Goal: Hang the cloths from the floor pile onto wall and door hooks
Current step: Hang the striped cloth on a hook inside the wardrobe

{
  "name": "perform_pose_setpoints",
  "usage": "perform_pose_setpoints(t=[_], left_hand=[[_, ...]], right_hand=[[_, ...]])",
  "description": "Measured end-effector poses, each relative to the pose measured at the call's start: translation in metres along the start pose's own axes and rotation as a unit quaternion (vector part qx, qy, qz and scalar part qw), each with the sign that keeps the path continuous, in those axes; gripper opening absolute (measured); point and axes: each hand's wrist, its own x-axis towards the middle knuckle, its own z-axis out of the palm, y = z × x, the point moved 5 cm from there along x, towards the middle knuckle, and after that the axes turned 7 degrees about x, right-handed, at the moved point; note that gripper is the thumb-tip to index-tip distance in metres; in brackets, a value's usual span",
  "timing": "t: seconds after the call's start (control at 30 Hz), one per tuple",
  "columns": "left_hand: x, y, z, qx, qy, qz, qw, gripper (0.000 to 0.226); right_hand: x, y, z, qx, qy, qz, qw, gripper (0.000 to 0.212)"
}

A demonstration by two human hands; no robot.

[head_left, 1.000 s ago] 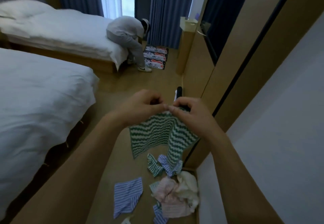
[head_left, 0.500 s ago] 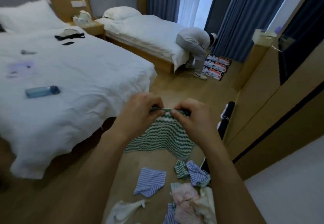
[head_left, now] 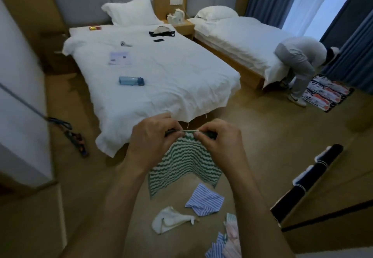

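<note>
Since a second ago the head view has swung left from the wardrobe to both beds, hands pinching the cloth throughout.

Left hand (head_left: 153,134) and right hand (head_left: 217,138) each pinch the top edge of the green-and-white zigzag cloth (head_left: 184,162), which hangs above the floor (clear of it). Below lie a blue striped cloth (head_left: 204,200), a white cloth (head_left: 169,220) and the pile (head_left: 226,241); a blue bottle (head_left: 131,80) lies on the near bed (head_left: 171,88).

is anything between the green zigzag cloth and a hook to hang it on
Cannot tell: no hook shows in this view. The left hand and right hand pinch the top edge of the green zigzag cloth, which hangs above the floor. Nothing stands between either grip and the cloth.
</note>
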Motion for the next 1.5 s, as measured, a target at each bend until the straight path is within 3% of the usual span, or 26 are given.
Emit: perform_pose_setpoints(t=[0.47,0.73,1.1,1.3,1.5], left_hand=[[-0.136,-0.107,-0.171,0.079,0.113,-0.108,0.985,0.010],[-0.238,-0.174,-0.277,0.132,0.175,-0.209,0.953,0.008],[-0.357,-0.255,-0.374,0.178,0.228,-0.314,0.904,0.009],[-0.398,-0.301,-0.429,0.224,0.251,-0.359,0.871,0.008],[-0.407,-0.364,-0.496,0.278,0.256,-0.366,0.851,0.010]], right_hand=[[-0.033,-0.178,0.150,0.053,-0.069,-0.097,0.991,0.008],[-0.072,-0.296,0.242,0.054,-0.123,-0.157,0.978,0.010],[-0.118,-0.418,0.361,0.120,-0.182,-0.256,0.942,0.006],[-0.118,-0.487,0.434,0.125,-0.253,-0.291,0.914,0.012],[-0.091,-0.562,0.508,0.157,-0.256,-0.331,0.894,0.010]])
